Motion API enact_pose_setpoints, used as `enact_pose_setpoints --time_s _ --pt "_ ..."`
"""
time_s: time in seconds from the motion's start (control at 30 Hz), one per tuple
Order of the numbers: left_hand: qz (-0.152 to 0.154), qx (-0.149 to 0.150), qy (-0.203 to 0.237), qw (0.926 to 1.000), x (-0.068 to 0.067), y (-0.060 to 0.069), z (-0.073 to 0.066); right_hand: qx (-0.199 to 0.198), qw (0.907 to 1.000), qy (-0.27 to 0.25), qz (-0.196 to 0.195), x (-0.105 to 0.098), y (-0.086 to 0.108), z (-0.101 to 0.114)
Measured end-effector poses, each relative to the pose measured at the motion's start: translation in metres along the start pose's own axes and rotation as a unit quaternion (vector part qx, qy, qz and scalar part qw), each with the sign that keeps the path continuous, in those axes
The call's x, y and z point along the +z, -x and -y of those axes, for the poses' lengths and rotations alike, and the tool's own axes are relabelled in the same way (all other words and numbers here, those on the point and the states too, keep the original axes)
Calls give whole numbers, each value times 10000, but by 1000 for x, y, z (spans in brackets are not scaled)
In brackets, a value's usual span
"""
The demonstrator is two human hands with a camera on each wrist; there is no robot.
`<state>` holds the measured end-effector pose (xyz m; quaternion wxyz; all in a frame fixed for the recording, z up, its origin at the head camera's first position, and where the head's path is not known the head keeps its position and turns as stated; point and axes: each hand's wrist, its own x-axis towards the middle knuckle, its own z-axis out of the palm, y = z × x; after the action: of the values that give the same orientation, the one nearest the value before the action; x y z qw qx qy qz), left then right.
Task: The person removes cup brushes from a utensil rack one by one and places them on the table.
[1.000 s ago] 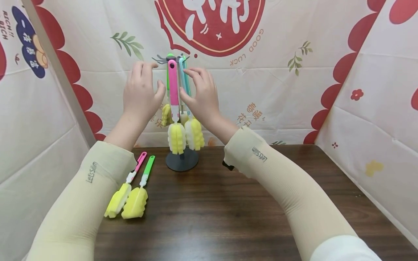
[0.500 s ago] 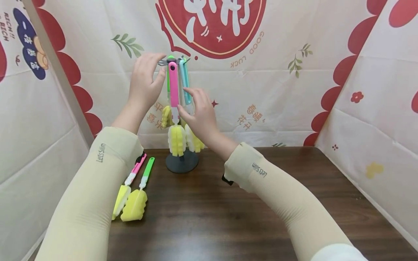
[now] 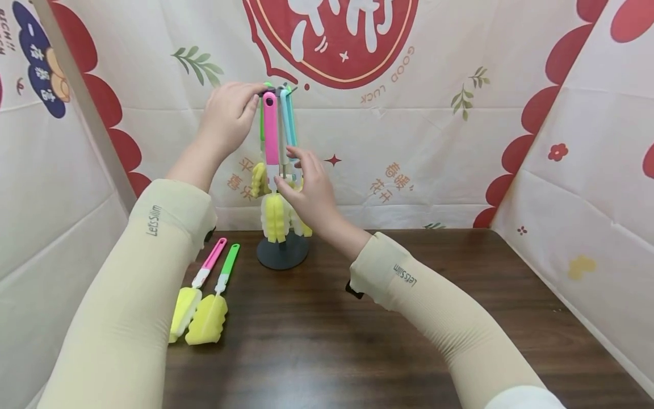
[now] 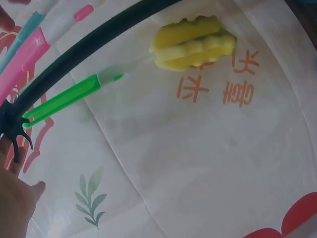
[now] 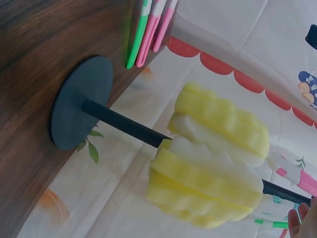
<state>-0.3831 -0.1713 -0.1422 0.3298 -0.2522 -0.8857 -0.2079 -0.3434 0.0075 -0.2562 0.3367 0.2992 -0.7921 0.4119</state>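
Observation:
A dark rack [image 3: 283, 254] with a round base and hooked top carries several sponge bottle brushes. A pink-handled brush [image 3: 271, 128] hangs at the front, with light-blue-handled ones [image 3: 290, 122] to its right. Behind hangs a green-handled brush [image 4: 64, 103], its yellow sponge showing in the left wrist view. My left hand [image 3: 227, 116] touches the rack's top hooks with its fingertips; in the left wrist view its thumb stands apart from them. Beside the hanging handles is my right hand [image 3: 314, 196], thumb and fingers spread near the pink brush's white neck. Its exact contact is unclear.
A green-handled brush [image 3: 209, 318] and a pink-handled brush [image 3: 185, 312] lie on the brown table [image 3: 383, 341], left of the rack. The right wrist view shows a second pink handle [image 5: 166, 25] beside them. A printed cloth [image 3: 409, 142] hangs close behind.
My left hand has moved right, onto the rack's top hooks. My right hand has come down from beside the light-blue handles to the level of the brush necks.

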Motion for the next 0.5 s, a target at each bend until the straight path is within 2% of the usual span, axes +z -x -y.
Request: enact_pose_setpoints --time_s 0.13,0.27,0.5 --pt "-121 -71 96 9999 4 -2 -1 122 9998 -160 12 2 2 1" --pt "-408 -176 108 9990 8 -5 -2 188 9995 -246 48 5 3 2" --pt "-925 -540 199 9940 19 -4 -6 273 9985 -453 142 13 7 -2"
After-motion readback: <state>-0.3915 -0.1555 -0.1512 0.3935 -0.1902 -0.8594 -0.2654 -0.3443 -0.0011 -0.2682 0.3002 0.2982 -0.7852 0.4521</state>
